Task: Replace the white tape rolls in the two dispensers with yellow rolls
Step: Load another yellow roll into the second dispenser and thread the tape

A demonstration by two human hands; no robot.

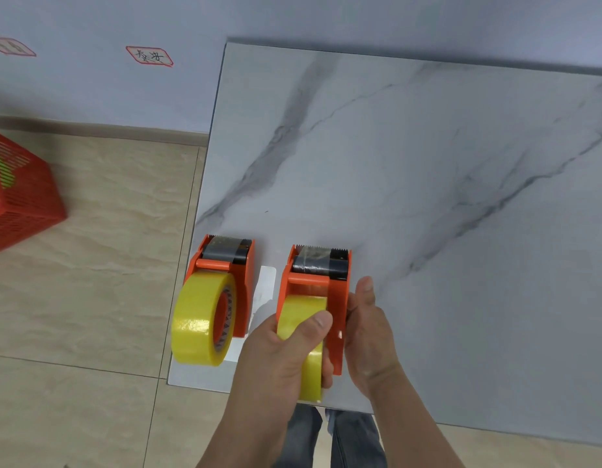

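left hand grips a yellow roll, thumb over its top, inside the right dispenser; right hand clasps that dispenser's outer wall. left dispenser, beside it at the table edge, carries its yellow roll already. roll axis runs left-right; seating looks nearly done.

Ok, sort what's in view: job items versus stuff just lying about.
Job items:
- left dispenser, yellow roll mounted
- right dispenser
- second yellow roll, gripped by left hand
- right hand steadying the right dispenser

Lying about:
- red basket on the floor
- wall labels
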